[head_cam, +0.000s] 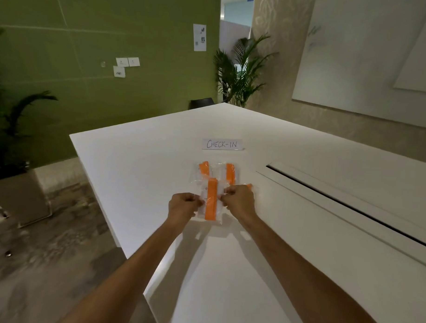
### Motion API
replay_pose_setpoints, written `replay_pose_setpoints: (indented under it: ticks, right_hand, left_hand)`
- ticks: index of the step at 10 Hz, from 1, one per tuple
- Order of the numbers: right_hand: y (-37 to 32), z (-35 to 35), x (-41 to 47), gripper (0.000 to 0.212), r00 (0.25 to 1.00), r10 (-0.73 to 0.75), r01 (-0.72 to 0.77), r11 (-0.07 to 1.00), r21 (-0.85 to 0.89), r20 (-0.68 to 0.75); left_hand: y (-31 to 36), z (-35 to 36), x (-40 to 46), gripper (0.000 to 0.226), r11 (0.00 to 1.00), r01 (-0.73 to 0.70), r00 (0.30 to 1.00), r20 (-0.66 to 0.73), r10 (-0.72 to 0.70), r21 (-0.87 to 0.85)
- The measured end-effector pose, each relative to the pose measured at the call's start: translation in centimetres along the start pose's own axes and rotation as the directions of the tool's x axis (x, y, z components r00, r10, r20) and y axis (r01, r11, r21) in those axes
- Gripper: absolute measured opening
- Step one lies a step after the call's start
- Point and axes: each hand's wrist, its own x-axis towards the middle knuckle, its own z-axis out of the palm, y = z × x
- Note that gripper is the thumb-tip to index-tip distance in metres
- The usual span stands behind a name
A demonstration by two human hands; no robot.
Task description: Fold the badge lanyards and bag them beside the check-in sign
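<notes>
A clear plastic bag with a folded orange lanyard inside is held just above the white table. My left hand pinches its left edge and my right hand pinches its right edge. Behind it lie two more bagged orange lanyards, one on the left and one on the right. A bit of orange shows past my right hand; I cannot tell what it belongs to. The white "CHECK-IN" sign stands farther back on the table.
A long dark cable slot runs diagonally across the table on the right. The table's left edge drops to the floor. Potted plants stand on the left and behind the table's far corner. A whiteboard hangs on the right wall.
</notes>
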Motion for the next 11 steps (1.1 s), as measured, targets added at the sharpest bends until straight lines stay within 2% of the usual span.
replay_pose_setpoints:
  ticks: [1,2,4,7,9,11]
  right_hand:
    - [0.0,1.1,1.4,0.018,1.000,-0.006,0.006,0.998,-0.067,-0.010]
    - [0.1,2.3,3.1,0.021,0.999,-0.048,0.049,0.962,-0.269,0.011]
    - [0.6,3.2,5.0,0.023,0.999,-0.018,0.034,0.891,-0.452,0.041]
    - [1.8,4.0,5.8,0.020,1.000,-0.005,0.016,0.857,-0.516,0.022]
    - [1.9,4.0,5.8,0.025,1.000,-0.006,0.020,0.857,-0.516,0.028]
    - [1.8,3.0,5.2,0.027,0.998,-0.048,0.056,0.861,-0.505,0.029]
  left_hand:
    - [-0.2,-0.1,1.4,0.007,0.998,0.021,0.999,-0.043,-0.018,0.067]
    - [-0.5,0.3,3.3,0.007,0.990,0.029,0.998,-0.061,-0.021,0.135]
    - [-1.0,1.2,5.5,0.009,0.952,0.014,1.000,-0.020,-0.008,0.305]
    - [-1.1,2.0,6.8,0.008,0.908,-0.004,1.000,-0.013,0.010,0.419]
    - [-1.2,2.2,7.0,0.018,0.878,-0.021,1.000,0.007,0.020,0.477]
    - [-0.5,1.8,6.2,0.040,0.861,0.010,0.997,-0.070,0.029,0.508]
